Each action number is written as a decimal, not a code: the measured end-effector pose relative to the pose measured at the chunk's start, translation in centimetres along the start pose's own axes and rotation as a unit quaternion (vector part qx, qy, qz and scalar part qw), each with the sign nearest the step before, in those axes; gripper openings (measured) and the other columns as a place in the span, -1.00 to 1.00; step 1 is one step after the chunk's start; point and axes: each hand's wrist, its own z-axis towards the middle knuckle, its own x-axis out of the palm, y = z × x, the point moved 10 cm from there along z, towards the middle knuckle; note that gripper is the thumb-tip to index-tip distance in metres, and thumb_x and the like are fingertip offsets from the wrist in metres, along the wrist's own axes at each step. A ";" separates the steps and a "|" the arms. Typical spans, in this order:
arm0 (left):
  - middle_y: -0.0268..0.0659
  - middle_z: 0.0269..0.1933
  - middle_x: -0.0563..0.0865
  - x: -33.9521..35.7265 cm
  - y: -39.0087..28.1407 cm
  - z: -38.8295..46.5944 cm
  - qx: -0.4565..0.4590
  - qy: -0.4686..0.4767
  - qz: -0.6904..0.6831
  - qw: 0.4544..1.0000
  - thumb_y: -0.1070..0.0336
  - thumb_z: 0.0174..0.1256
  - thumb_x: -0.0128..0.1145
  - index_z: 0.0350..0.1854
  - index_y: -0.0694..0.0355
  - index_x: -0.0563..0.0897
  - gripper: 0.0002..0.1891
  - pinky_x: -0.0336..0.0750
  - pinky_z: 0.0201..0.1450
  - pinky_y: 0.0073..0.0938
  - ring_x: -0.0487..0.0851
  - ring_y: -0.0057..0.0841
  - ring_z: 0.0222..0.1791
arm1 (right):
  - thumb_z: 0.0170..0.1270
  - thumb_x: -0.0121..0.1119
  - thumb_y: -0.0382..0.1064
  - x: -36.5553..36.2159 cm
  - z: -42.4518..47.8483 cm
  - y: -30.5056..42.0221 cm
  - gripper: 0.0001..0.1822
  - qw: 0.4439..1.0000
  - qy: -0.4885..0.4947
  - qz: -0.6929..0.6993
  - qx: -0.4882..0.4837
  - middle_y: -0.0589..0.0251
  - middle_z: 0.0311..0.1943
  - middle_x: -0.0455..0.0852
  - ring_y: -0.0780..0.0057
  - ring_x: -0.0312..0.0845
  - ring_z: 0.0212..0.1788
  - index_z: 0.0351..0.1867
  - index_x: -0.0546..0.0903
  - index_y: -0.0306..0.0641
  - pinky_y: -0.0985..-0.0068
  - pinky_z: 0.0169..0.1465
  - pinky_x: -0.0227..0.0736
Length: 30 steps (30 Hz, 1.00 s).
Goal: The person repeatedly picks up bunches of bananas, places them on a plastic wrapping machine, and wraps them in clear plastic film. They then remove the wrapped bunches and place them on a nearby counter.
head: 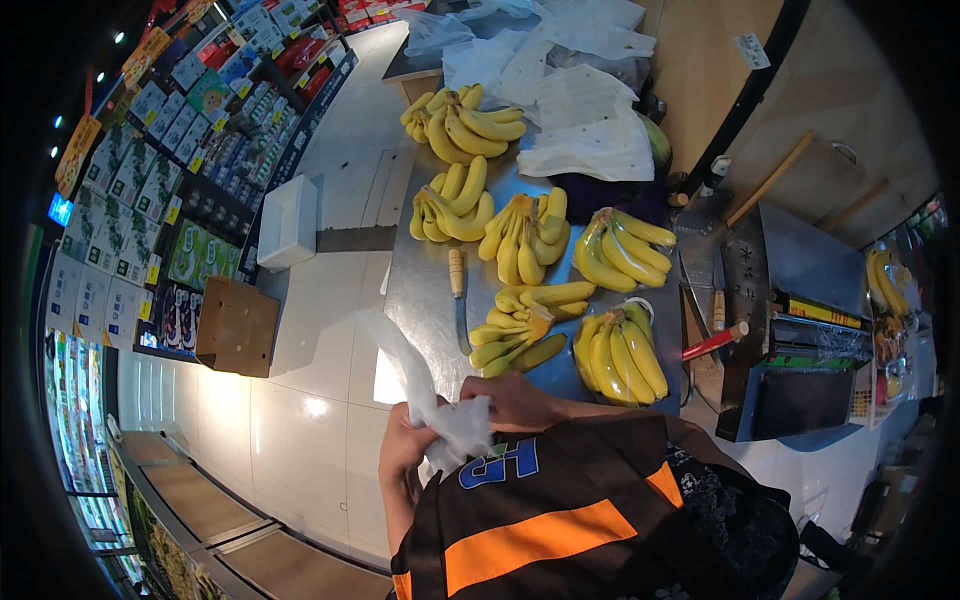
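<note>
My left hand (406, 442) is closed on a bunched sheet of thin white plastic (457, 427), whose loose end trails up over the floor. Beside it, my right hand (510, 401) grips the other side of this plastic near my apron. On the metal table (420, 277) lie several bunches of yellow bananas (450, 202). Two bunches at the right, one (626, 251) above the other (621, 356), are wrapped in clear film. A knife with a wooden handle (456, 274) rests near the table's left edge, its blade beside a bunch.
White foam sheets and plastic bags (585, 120) are heaped at the table's far end. A wrapping machine (802, 397) stands to the right, near a red-handled tool (716, 340). On the floor at the left are a white foam box (289, 223) and a cardboard box (236, 326) by stocked shelves.
</note>
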 end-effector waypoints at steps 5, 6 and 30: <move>-0.23 -0.23 0.70 0.3 1.1 0.6 -0.023 0.024 -0.058 0.998 0.26 -0.07 0.44 -0.09 0.41 0.57 -0.50 0.53 -0.14 -0.50 0.66 -0.51 -0.24 | 0.15 0.25 -0.09 -0.8 0.2 -1.7 -0.68 0.993 0.028 -0.064 0.100 0.16 -0.51 0.57 0.47 0.48 -0.45 -0.24 0.50 -0.28 0.51 -0.34 0.34; -0.21 -0.19 0.69 0.5 0.3 1.2 0.003 0.030 -0.090 0.996 0.21 -0.09 0.46 -0.04 0.42 0.54 -0.43 0.53 -0.12 -0.49 0.65 -0.49 -0.21 | 0.11 0.30 -0.03 -1.3 0.6 -1.1 -0.60 1.000 -0.027 -0.003 0.017 0.16 -0.49 0.59 0.49 0.48 -0.45 -0.19 0.49 -0.29 0.50 -0.36 0.33; -0.18 -0.13 0.66 2.8 -0.8 3.8 -0.017 -0.040 -0.396 0.917 0.13 0.31 0.10 0.15 0.37 0.39 -0.51 0.59 -0.25 -0.48 0.67 -0.48 -0.28 | 0.34 0.10 -0.22 -7.0 -1.0 -3.0 -0.76 0.922 -0.241 0.260 0.156 0.54 -0.55 0.50 0.85 0.27 -0.44 -0.42 0.59 -0.36 0.76 -0.40 0.22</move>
